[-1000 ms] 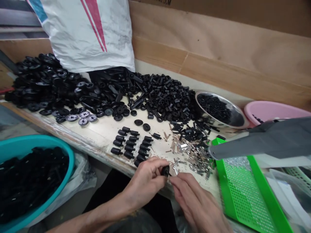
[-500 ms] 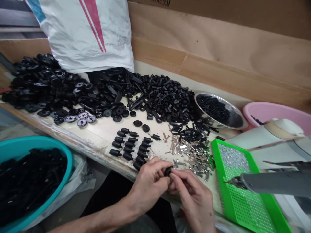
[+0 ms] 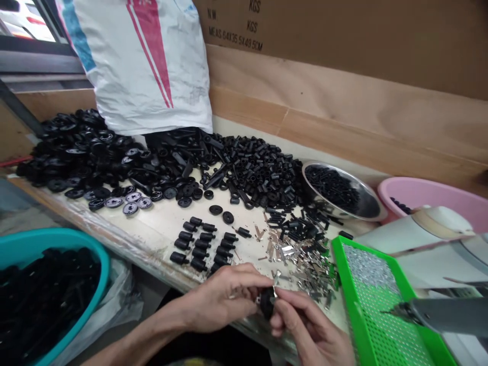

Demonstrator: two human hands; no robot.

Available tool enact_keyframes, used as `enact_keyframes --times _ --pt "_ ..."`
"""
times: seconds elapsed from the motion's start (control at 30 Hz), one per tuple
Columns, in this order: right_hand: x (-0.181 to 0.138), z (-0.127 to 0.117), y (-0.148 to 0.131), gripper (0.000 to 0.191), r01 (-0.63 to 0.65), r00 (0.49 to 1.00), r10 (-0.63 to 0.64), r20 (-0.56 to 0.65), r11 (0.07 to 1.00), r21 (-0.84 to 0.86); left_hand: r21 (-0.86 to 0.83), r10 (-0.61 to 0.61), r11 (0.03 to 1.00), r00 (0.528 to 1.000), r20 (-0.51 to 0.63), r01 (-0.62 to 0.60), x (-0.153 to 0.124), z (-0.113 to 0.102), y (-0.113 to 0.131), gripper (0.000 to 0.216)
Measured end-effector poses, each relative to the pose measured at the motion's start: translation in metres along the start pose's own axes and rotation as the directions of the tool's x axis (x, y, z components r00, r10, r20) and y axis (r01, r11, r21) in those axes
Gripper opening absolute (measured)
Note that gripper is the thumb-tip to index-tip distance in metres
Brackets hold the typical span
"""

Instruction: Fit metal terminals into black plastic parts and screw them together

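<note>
My left hand (image 3: 223, 300) grips a small black plastic part (image 3: 267, 302) at the table's front edge. My right hand (image 3: 308, 325) meets it from the right, its fingertips pinching a small silver metal clip (image 3: 275, 291) against the part. Just beyond my hands lies a loose heap of similar silver clips (image 3: 301, 269). Several black cylindrical parts (image 3: 200, 249) stand in short rows to the left of that heap. My fingers hide much of the black part.
Heaps of black plastic parts (image 3: 171, 162) cover the table's back, below a white woven sack (image 3: 141, 66). A steel bowl (image 3: 339, 193), pink basin (image 3: 427, 195), green perforated tray (image 3: 373, 300), and teal basin (image 3: 49, 259) surround the work. A grey tool (image 3: 446, 315) hangs over the tray.
My hands have moved closer around the black part, and a silver clip now sits against it. The grey tool has swung right across the green tray, and the view has tilted upward.
</note>
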State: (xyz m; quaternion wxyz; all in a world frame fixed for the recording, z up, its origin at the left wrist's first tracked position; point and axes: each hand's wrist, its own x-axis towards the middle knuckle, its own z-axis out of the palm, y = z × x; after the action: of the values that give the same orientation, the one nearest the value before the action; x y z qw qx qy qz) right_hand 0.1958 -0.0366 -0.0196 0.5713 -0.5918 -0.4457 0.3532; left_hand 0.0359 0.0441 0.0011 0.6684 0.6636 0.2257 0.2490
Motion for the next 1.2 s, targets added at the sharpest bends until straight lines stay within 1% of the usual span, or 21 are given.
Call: enact_keyframes --times 0.03,0.1,0.13,0.2,0.3,0.4,0.5,0.57,0.67,0.77,0.9,0.97,1.07,1.13,1.2 --pt "0.0 0.001 -0.002 0.011 0.022 1.0 -0.022 -0.011 1.0 -0.02 -0.121 -0.017 0.993 0.999 -0.033 0.013 0.001 0.002 -0.004 0.033" --pt "0.0 0.002 -0.006 0.011 0.084 0.996 -0.087 -0.021 0.992 -0.094 -0.36 -0.081 0.933 0.99 -0.117 0.034 0.002 0.008 -0.011 0.03" --pt "0.001 0.001 -0.008 0.013 0.119 0.993 -0.122 -0.009 0.983 -0.137 -0.447 -0.122 0.894 0.98 -0.156 0.04 0.003 0.011 -0.014 0.029" --pt "0.002 -0.002 -0.009 0.018 0.193 0.981 -0.187 0.049 0.957 -0.216 -0.532 -0.199 0.844 0.959 -0.199 0.065 0.003 0.016 -0.018 0.026" --pt "0.006 -0.009 -0.009 0.021 0.3 0.953 -0.265 0.149 0.897 -0.323 -0.578 -0.27 0.806 0.949 -0.165 0.129 0.002 0.018 -0.018 0.027" --pt "0.01 -0.014 -0.006 0.017 0.338 0.941 -0.3 0.157 0.849 -0.406 -0.636 -0.303 0.755 0.945 -0.121 0.161 0.002 0.019 -0.016 0.036" --pt "0.012 -0.015 -0.003 0.014 0.369 0.929 -0.333 0.158 0.826 -0.427 -0.666 -0.325 0.731 0.934 -0.147 0.15 0.004 0.022 -0.019 0.032" --pt "0.012 -0.015 -0.001 0.015 0.412 0.911 -0.355 0.21 0.807 -0.424 -0.687 -0.331 0.714 0.93 -0.158 0.137 0.005 0.024 -0.022 0.028" --pt "0.013 -0.016 0.001 0.021 0.448 0.892 -0.361 0.273 0.795 -0.409 -0.729 -0.337 0.671 0.932 -0.135 0.137 0.006 0.026 -0.025 0.026" --pt "0.015 -0.019 0.001 0.023 0.453 0.886 -0.353 0.302 0.8 -0.393 -0.728 -0.343 0.666 0.933 -0.107 0.161 0.006 0.027 -0.025 0.025" --pt "0.019 -0.022 -0.001 0.023 0.437 0.89 -0.334 0.31 0.818 -0.375 -0.716 -0.316 0.687 0.938 -0.143 0.123 0.006 0.028 -0.022 0.022" --pt "0.021 -0.023 -0.004 0.023 0.425 0.887 -0.306 0.347 0.835 -0.35 -0.741 -0.309 0.66 0.943 -0.121 0.121 0.005 0.029 -0.023 0.022" --pt "0.024 -0.024 -0.01 0.021 0.392 0.88 -0.253 0.401 0.864 -0.315 -0.794 -0.303 0.586 0.953 -0.028 0.163 0.004 0.031 -0.028 0.022" --pt "0.026 -0.024 -0.013 0.02 0.373 0.884 -0.234 0.404 0.874 -0.312 -0.816 -0.295 0.552 0.955 -0.002 0.169 0.003 0.032 -0.03 0.021" --pt "0.027 -0.023 -0.015 0.019 0.356 0.896 -0.225 0.383 0.879 -0.316 -0.825 -0.288 0.542 0.958 -0.003 0.16 0.003 0.033 -0.03 0.019"
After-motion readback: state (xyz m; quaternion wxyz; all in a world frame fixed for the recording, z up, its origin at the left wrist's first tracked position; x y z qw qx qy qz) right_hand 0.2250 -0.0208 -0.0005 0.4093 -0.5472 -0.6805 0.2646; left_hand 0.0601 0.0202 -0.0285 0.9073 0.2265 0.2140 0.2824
